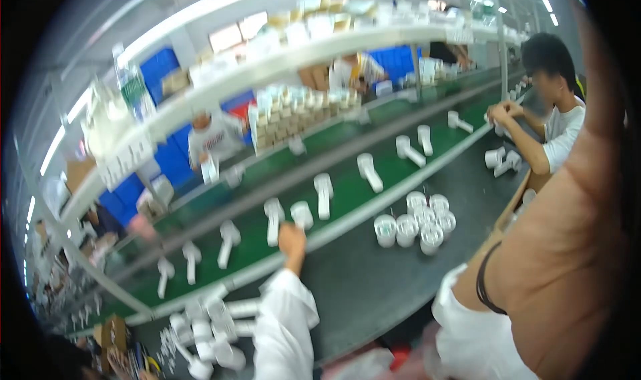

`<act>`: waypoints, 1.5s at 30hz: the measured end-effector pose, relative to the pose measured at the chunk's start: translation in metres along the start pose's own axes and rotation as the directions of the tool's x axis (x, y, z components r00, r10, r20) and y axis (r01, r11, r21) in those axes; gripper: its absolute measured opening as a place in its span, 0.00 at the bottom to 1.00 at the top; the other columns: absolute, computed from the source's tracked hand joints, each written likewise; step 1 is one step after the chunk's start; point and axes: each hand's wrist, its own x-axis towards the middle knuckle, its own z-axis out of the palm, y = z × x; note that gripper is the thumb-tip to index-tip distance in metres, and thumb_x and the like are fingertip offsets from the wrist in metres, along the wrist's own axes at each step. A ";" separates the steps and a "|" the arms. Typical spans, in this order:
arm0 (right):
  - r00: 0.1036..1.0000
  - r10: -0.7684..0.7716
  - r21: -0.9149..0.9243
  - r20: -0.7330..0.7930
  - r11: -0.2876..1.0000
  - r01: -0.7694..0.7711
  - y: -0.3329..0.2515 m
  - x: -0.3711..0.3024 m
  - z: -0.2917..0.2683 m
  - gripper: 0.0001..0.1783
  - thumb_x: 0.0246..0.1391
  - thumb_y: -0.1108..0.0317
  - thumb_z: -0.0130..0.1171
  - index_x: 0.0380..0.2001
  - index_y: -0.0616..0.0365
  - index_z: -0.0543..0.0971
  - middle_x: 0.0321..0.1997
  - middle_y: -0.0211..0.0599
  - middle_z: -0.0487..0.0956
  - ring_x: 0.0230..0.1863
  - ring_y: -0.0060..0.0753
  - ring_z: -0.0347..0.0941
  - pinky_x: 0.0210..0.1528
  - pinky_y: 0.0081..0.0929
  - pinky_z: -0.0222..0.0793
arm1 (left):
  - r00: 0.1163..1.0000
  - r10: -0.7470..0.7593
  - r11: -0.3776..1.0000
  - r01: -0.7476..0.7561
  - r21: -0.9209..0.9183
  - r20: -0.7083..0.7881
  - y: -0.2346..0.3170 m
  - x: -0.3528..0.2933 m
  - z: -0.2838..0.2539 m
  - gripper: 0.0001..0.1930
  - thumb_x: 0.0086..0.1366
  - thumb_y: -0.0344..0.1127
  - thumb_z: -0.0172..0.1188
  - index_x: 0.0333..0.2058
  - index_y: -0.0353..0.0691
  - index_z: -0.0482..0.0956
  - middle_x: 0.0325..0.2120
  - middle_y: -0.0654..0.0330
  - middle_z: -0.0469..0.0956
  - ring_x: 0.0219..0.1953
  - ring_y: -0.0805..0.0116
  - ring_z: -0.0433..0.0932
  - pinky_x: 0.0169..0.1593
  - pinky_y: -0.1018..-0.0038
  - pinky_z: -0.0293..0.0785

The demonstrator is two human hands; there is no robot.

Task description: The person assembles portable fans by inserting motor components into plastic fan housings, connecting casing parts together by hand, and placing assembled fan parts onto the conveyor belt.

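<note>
The head view shows my left hand stretched out to the green belt, its sleeve running up from the lower edge. The fingers are closed around a white part that sits at the near edge of the belt; I see the cap end of it above my knuckles, but how much of the stem I have is hidden behind the hand.

My right arm is raised close to the lens, with a black band near the wrist. The right hand is above the edge of the picture, so I cannot tell how its fingers stand or whether they hold anything.

More white parts of the same kind lie spaced along the belt, each a round head on a short stem. On the dark bench, a cluster of small round cups stands between me and a co-worker further up the line, and a pile of parts lies just left of my sleeve.

I judge the part light, stiff moulded plastic, smooth and a little slippery. The stem looks the best place to pinch it, near the head, so it does not swing.
</note>
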 end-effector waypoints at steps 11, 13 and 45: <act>0.922 -0.348 -0.082 0.169 0.927 0.365 0.048 0.092 -0.007 0.48 0.48 0.42 0.64 0.62 0.60 0.57 0.65 0.48 0.59 0.56 0.47 0.64 0.57 0.44 0.60 | 0.972 -0.054 0.997 0.039 -0.070 -0.230 -0.029 0.027 0.022 0.11 0.65 0.39 0.48 0.36 0.36 0.72 0.31 0.44 0.78 0.35 0.43 0.78 0.39 0.50 0.72; 0.941 -0.285 -0.076 0.181 0.950 0.302 0.046 0.070 -0.005 0.48 0.48 0.43 0.64 0.62 0.60 0.57 0.65 0.48 0.58 0.56 0.47 0.63 0.57 0.44 0.59 | 0.944 0.015 0.988 -0.065 -0.139 -0.329 -0.037 0.034 0.025 0.12 0.66 0.40 0.49 0.37 0.35 0.72 0.32 0.43 0.77 0.36 0.43 0.77 0.40 0.53 0.72; 0.453 0.845 -0.546 -0.283 0.247 -0.801 -0.143 -0.194 0.100 0.11 0.46 0.78 0.61 0.37 0.63 0.78 0.52 0.45 0.74 0.54 0.41 0.72 0.53 0.32 0.68 | 0.832 0.500 0.864 -0.498 -0.071 0.241 0.028 -0.134 -0.248 0.10 0.56 0.31 0.57 0.37 0.35 0.74 0.29 0.49 0.76 0.33 0.45 0.75 0.38 0.57 0.72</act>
